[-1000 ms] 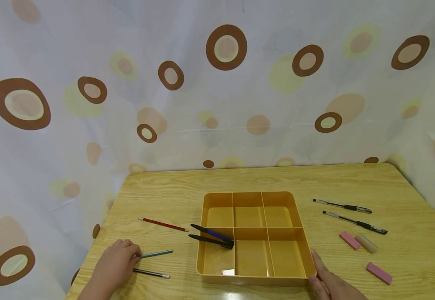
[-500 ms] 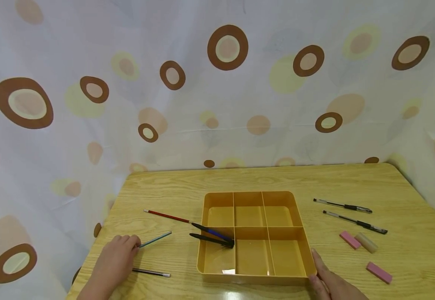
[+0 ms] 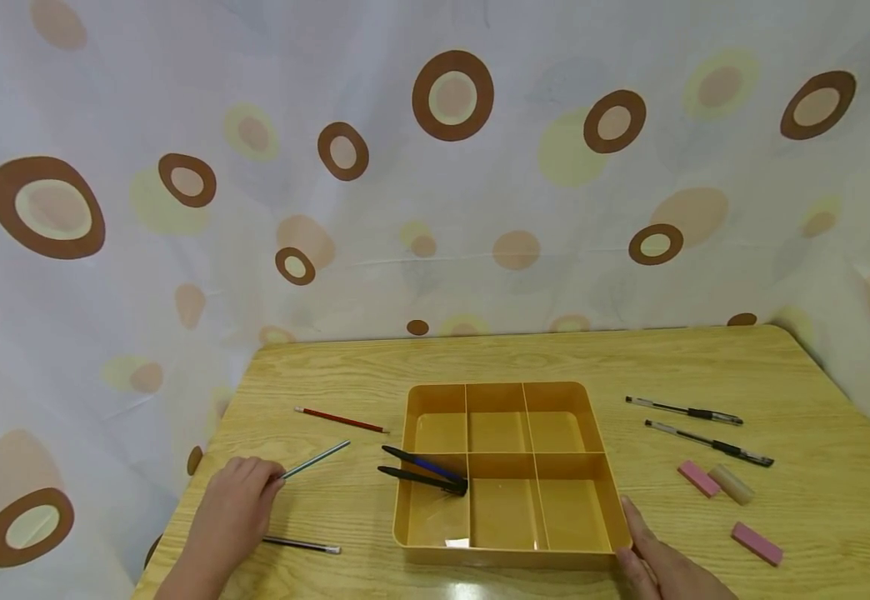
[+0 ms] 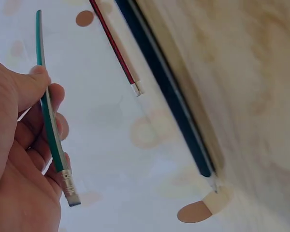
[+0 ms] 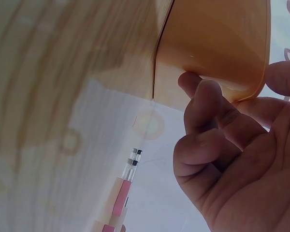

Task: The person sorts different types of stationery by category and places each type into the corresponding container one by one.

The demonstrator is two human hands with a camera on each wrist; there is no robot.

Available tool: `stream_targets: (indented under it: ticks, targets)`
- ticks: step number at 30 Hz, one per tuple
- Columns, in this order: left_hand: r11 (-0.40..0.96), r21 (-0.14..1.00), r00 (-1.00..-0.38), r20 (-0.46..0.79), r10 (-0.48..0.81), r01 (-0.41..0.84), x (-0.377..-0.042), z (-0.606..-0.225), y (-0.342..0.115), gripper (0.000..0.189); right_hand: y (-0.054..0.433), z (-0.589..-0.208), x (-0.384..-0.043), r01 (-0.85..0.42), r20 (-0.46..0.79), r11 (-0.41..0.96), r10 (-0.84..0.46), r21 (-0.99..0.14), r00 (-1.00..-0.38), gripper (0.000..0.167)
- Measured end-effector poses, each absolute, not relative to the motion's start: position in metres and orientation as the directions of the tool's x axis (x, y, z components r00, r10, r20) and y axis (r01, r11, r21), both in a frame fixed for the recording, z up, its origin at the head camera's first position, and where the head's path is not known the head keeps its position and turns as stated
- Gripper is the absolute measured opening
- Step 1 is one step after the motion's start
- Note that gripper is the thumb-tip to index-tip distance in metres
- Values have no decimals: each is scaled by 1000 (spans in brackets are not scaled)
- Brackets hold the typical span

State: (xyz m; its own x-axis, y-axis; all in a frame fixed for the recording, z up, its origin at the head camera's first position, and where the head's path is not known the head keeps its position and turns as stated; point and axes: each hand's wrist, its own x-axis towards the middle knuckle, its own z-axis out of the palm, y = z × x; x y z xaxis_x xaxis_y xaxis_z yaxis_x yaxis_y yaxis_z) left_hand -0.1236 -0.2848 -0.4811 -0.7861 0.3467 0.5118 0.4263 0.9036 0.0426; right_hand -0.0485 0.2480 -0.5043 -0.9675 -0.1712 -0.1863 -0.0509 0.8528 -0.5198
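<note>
My left hand pinches a green pencil between thumb and fingers, its metal-banded eraser end below the palm in the left wrist view. Just beyond lies a red pencil with a white end. Close to my left wrist is a dark pencil, partly hidden by the hand. At the near right corner of a yellow-orange divided tray, my right hand grips the wall with thumb and fingers. Two dark pens, one with a blue part, lean in the tray's near left compartment, their ends over the rim.
Right of the tray lie two clear-barrelled black pens, two pink erasers and a beige roll-like piece. The wooden table meets a patterned cloth at the back.
My left hand has moved slightly away from me, swinging the green pencil's far end up and outward. The red pencil has shifted farther back and right. My right hand stays at the tray.
</note>
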Motion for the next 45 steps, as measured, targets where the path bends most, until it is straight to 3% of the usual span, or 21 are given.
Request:
stream_targets:
  ticks: [17, 21, 26, 38, 45]
  targets:
    - [840, 4, -640, 649, 411, 543, -134, -448, -268, 21, 250, -503, -51, -37, -206, 847, -171, -531, -963, 74]
    - [820, -3, -598, 683, 419, 572, -135, -440, -263, 6, 249, -502, -50, -34, -202, 846, -165, -533, -965, 73]
    - [793, -6, -563, 702, 437, 609, -134, -428, -247, 47, 249, -502, -50, -25, -212, 839, -166, -543, -963, 74]
    - [733, -32, -514, 693, 505, 679, -129, -405, -193, 43, 251, -506, -50, -23, -216, 833, -170, -553, -962, 74]
    - [687, -64, -452, 709, 541, 724, -134, -405, -173, 40, 250, -506, -49, -17, -215, 830, -165, -557, -963, 74]
